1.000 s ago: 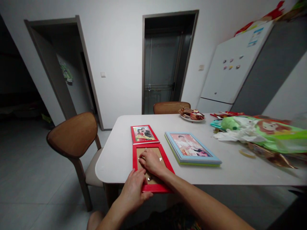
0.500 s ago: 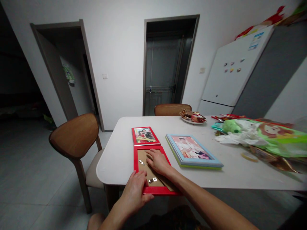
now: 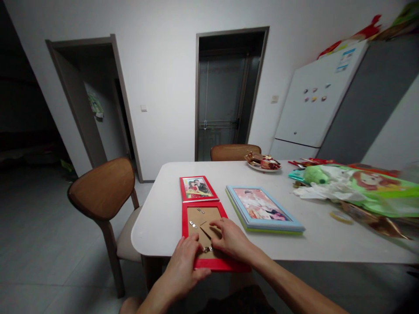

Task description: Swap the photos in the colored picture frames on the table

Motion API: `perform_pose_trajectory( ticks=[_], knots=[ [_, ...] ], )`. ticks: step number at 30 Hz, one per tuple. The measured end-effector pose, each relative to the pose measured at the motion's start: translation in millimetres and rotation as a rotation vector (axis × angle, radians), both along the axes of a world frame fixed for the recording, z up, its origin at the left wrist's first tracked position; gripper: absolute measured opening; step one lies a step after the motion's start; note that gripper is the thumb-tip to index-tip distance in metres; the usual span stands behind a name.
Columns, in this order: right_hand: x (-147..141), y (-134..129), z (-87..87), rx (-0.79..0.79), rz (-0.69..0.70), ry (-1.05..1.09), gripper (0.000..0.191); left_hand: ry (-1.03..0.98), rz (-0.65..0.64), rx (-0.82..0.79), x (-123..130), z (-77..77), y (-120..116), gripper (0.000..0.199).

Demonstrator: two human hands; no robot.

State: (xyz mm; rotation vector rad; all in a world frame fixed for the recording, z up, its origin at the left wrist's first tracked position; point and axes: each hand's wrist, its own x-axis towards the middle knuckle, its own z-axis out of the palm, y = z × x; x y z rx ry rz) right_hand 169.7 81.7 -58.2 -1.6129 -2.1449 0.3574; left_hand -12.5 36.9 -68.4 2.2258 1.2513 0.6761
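A red picture frame (image 3: 185,218) lies face down at the table's front edge, its brown backing board (image 3: 194,212) and small metal clips showing. My left hand (image 3: 185,259) grips the near left corner, thumb at the front edge and fingers over the top. My right hand (image 3: 231,237) is on the right part of the backing, fingers bent near the lower metal clip (image 3: 207,249); whether they pinch something is unclear. Just beyond, touching it, lies another red frame (image 3: 197,188) with a photo of two people.
A light blue frame (image 3: 262,207) rests on a green one, right of the hands. Farther right are a green plastic bag (image 3: 389,192), white tissue and a roll of tape (image 3: 341,217). A plate (image 3: 265,168) stands at the back; a chair (image 3: 103,189) is at the left.
My right hand has drawn back from the upper part of the backing toward the lower clip, uncovering the top clip. My left hand stays on the corner. The view has tilted slightly.
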Motion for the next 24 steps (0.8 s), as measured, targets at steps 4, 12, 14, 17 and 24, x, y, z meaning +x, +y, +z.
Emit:
perform_pose_trajectory(
  ticks=[4,12,14,17,24],
  knots=[
    [0.4,1.4,3.6,0.014,0.012,0.006,0.041,-0.097,0.037,-0.026,-1.7,-3.5,4.0,0.046],
    [2.8,-0.8,12.5,0.111,-0.006,0.048,0.036,-0.323,0.197,-0.069,2.6,-4.3,8.3,0.054],
    [-1.7,-3.7,17.0,0.148,0.011,0.089,0.036,-0.512,0.217,-0.113,3.9,-3.7,12.9,0.048],
    [-10.1,-7.1,23.2,0.177,0.077,0.147,0.035,-0.833,0.199,-0.272,1.7,-2.4,22.2,0.041],
    [15.7,3.2,13.4,0.174,-0.062,0.084,0.032,-1.024,0.478,-0.356,-55.6,-0.9,38.7,0.040]
  ],
)
